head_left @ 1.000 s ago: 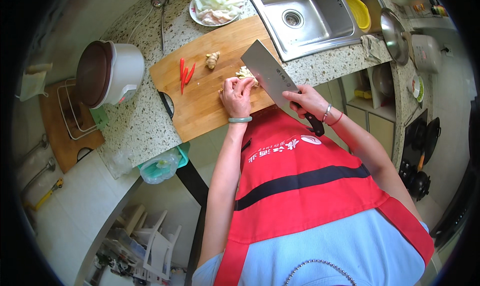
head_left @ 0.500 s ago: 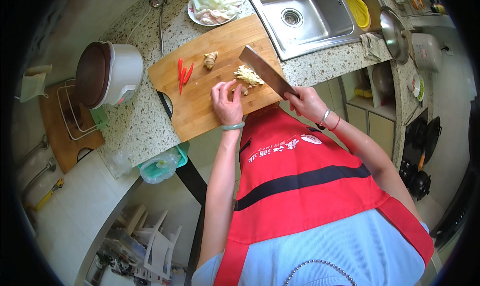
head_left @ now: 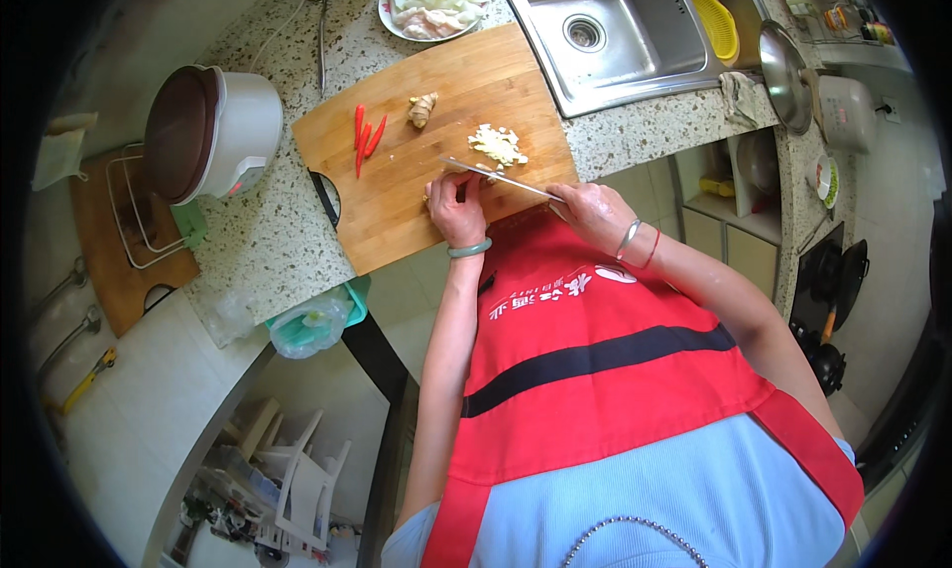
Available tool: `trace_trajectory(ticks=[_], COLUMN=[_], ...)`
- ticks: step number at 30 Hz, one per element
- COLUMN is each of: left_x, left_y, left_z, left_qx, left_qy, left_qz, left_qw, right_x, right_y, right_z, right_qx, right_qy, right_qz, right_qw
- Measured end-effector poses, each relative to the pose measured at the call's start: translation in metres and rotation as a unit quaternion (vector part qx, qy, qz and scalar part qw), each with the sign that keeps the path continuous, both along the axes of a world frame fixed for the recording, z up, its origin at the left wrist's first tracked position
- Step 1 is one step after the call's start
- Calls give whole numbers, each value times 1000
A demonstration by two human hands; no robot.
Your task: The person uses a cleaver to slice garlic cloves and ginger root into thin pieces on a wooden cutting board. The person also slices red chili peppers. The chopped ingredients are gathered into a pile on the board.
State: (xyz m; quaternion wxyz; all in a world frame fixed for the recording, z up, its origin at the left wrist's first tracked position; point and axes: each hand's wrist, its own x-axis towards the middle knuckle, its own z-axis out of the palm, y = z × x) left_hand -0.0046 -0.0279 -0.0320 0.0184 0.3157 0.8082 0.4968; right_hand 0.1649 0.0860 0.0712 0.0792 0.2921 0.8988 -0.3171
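On the wooden cutting board point(head_left: 382, 216), my left hand point(head_left: 456, 214) is closed with its fingers curled over small garlic pieces, mostly hidden behind the fingers and blade. My right hand point(head_left: 597, 214) grips a cleaver point(head_left: 501, 178) by its handle. The blade stands edge down, seen nearly along its spine, and its tip end is close against my left fingers. Just beyond it lies a pile of chopped pale garlic point(head_left: 498, 144). Farther left on the board are a knob of ginger point(head_left: 421, 110) and several red chilies point(head_left: 366, 136).
A plate point(head_left: 386, 12) of pale sliced food stands beyond the board, near a ladle point(head_left: 320, 42). The steel sink point(head_left: 635, 57) adjoins on the right, with a yellow basket point(head_left: 716, 22) and pot lid point(head_left: 784, 77). A pot-shaped cooker point(head_left: 238, 136) is left; a bagged teal bin point(head_left: 317, 327) hangs below the counter edge.
The cleaver has swung from slanting over the chopped pile toward my left fingers, its blade now upright. My right hand has rotated with it. My left fingers have curled in more tightly.
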Motion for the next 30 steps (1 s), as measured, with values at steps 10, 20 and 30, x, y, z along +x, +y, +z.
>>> trace_trajectory(ticks=[10,20,30], left_x=[-1,0,-1], left_y=[-1,-3,-1], left_z=[-3,-6,-7], left_qx=[2,0,12], left_qy=[16,18,33], left_qz=[-16,-4,-18], left_qw=[1000,1000,999], right_x=[-14,-18,-20], right_y=[13,3,10], right_z=[2,-12,1], right_qx=[-45,-25,-42], right_qy=[-59,-15,-49], right_qz=[6,-13,7], right_qw=[997,999,998])
